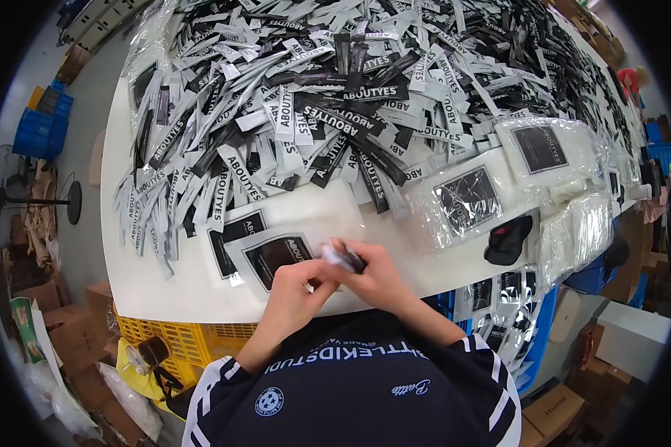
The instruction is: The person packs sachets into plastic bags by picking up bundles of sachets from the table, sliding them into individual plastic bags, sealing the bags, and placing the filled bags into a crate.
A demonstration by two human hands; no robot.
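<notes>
My right hand (373, 274) is closed around a small bundle of slim black-and-white packets (341, 257), partly blurred and covered by the fingers. Against it, my left hand (297, 287) has its fingers curled together; what they pinch is hidden. Under and beside my left hand lies a clear plastic bag (270, 261) with a black ABOUTYES label. A second black-labelled bag (227, 240) sits partly beneath it. Beyond the hands spreads a large heap of slim black and white ABOUTYES packets (365, 93).
Stacks of clear labelled bags (466, 200) lie to the right, near a black object (508, 240). A yellow crate (175, 346) stands below the white table (149, 294) at left. At lower right, a blue bin (542, 328) holds filled bags. Cardboard boxes (555, 408) surround the area.
</notes>
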